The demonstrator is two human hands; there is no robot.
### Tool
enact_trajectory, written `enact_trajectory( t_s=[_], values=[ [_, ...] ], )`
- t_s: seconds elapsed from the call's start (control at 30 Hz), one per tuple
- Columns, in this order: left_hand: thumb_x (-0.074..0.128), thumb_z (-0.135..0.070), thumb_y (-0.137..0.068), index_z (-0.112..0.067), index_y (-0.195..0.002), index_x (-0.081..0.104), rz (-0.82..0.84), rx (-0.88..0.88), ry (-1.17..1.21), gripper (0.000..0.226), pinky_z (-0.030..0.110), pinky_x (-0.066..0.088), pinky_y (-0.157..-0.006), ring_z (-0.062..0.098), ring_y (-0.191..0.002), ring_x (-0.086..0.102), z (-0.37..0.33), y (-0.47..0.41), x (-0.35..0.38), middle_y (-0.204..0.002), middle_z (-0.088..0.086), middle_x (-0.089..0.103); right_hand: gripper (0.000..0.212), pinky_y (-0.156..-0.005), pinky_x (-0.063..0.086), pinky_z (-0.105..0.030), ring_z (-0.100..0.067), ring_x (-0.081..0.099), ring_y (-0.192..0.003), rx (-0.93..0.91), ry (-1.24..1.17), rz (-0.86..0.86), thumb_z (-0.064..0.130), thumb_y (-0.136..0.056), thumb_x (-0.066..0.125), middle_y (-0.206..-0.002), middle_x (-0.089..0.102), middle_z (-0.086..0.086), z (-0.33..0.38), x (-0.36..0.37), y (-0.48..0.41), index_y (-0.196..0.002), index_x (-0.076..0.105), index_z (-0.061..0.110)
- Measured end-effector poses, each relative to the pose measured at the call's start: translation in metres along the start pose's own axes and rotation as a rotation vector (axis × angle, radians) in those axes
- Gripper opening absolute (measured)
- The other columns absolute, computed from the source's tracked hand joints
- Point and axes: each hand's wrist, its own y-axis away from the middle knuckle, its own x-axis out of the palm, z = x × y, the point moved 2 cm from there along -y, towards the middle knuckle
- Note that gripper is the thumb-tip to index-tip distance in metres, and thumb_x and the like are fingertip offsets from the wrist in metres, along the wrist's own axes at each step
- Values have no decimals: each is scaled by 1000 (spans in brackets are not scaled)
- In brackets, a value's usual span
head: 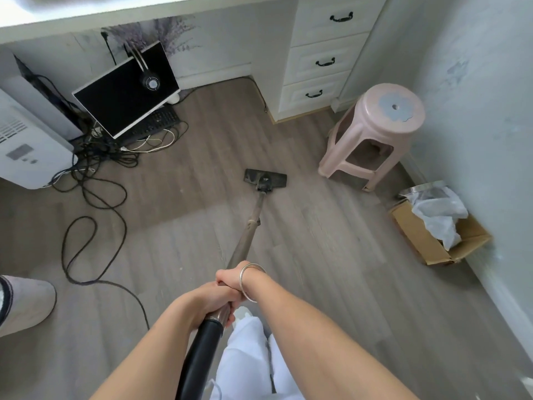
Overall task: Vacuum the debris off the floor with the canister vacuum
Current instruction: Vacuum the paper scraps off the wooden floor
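Wand (248, 230) of the vacuum runs from both hands down to the floor head (265, 178), which lies flat on the grey plank floor (317, 255), in open space between the cable tangle (95, 194) and the pink stool (375, 131), well apart from each. The left grip (209, 303) is curled fully round the tube just above the black hose cuff (212, 323). The right grip (229, 280), with a bangle at the wrist, wraps the tube just ahead of it, the two touching. The canister itself is out of view, and any debris is too small to make out.

The tube looks rigid and fairly light, so it should steer readily from this upper end. The head pivots at its neck and ought to glide on smooth boards. The hose (199, 359) is flexible and will likely drag behind. The loose cables could be sucked in or snagged, so passes on that side call for care.
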Motion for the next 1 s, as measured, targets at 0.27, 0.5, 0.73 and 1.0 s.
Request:
enact_trajectory(
  t_s=[0.27,0.5,0.73,1.0],
  values=[
    [52,2,-72,-8,-89,45,108,-42,-90,22,26,48,-52,21,-48,51,1,24,22,-64,14,53,27,-51,44,-22,-16,53,-53,-8,-331,-74,25,-79,59,-75,60,-6,-33,-7,-3,-98,59,6],
    [53,4,-75,-7,-94,44,124,-38,-239,24,26,49,-50,22,-47,52,13,43,86,-63,14,54,51,-52,54,-20,-22,65,-68,-32,-505,-143,28,-79,58,-104,66,-11,-107,-25,18,-123,48,4],
    [55,-3,-68,-6,-98,46,179,-37,-544,32,33,49,-58,25,-50,56,18,49,156,-64,16,58,27,-34,39,-12,-12,50,-38,-11,-611,-145,20,-82,51,-59,52,-4,-185,-55,52,-101,58,2],
    [52,-3,-72,-4,-73,49,283,-36,-768,4,31,44,-60,27,-57,52,21,65,244,-61,16,56,23,-44,33,-20,-13,45,-50,35,-888,-294,26,-80,56,-62,48,0,-265,-77,80,-95,51,10]
  ],
)
